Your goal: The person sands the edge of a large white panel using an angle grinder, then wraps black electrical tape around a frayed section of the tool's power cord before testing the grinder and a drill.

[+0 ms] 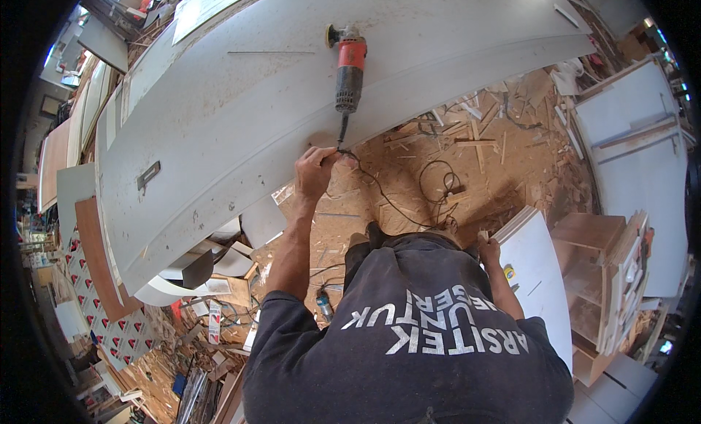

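Observation:
A red and black angle grinder (350, 70) lies on the large white panel (241, 117), its disc toward the far side. My left hand (314, 170) is closed at the panel's near edge, pinching the black power cord (342, 135) just behind the grinder. From there the cord drops in loops to the floor. Over on the right, my right hand (488, 250) is curled at the corner of a stack of white-faced boards (537, 260); what its fingers hold, if anything, is hidden. A small yellow tape measure (509, 272) sits on those boards.
Wood offcuts and scraps (482, 143) litter the floor. A blue power tool (324, 305) stands low beside my left arm. Wooden cabinet boxes (588, 238) and a leaning white panel (635, 168) are at the right. A metal plate (149, 175) lies on the big panel.

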Action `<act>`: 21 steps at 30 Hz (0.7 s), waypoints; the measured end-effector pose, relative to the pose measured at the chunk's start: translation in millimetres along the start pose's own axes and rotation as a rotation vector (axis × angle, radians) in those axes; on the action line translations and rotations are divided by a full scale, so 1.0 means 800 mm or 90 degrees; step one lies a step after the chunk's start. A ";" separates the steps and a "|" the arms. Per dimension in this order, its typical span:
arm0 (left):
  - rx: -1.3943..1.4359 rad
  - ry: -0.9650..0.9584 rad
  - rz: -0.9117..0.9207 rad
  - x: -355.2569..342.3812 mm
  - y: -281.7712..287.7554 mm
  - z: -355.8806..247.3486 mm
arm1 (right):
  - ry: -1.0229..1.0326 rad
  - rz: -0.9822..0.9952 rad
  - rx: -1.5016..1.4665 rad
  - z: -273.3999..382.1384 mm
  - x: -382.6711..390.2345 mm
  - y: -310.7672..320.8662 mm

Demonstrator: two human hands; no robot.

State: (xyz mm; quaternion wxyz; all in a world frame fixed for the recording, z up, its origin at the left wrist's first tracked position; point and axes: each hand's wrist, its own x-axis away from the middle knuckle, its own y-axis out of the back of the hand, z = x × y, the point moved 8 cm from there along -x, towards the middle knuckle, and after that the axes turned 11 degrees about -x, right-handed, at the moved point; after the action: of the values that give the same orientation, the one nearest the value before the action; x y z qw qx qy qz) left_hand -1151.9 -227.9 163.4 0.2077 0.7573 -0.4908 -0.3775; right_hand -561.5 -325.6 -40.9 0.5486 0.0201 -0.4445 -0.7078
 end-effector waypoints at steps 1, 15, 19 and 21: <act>-0.017 -0.025 0.008 -0.002 0.000 0.003 | -0.012 0.009 -0.011 -0.004 -0.002 -0.001; -0.077 -0.049 0.110 -0.023 0.000 0.002 | -0.034 -0.026 -0.018 -0.015 0.015 0.005; 0.006 -0.009 -0.006 -0.010 0.009 -0.016 | -0.040 -0.010 -0.005 -0.024 0.014 0.003; 0.066 0.017 -0.086 -0.003 0.013 -0.027 | 0.005 -0.024 0.039 -0.025 0.010 0.003</act>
State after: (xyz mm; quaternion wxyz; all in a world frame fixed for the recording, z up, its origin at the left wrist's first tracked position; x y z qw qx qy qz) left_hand -1141.8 -231.1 184.7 0.1490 0.8035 -0.4545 -0.3545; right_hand -552.7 -344.0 -48.0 0.5360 0.0481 -0.4635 -0.7040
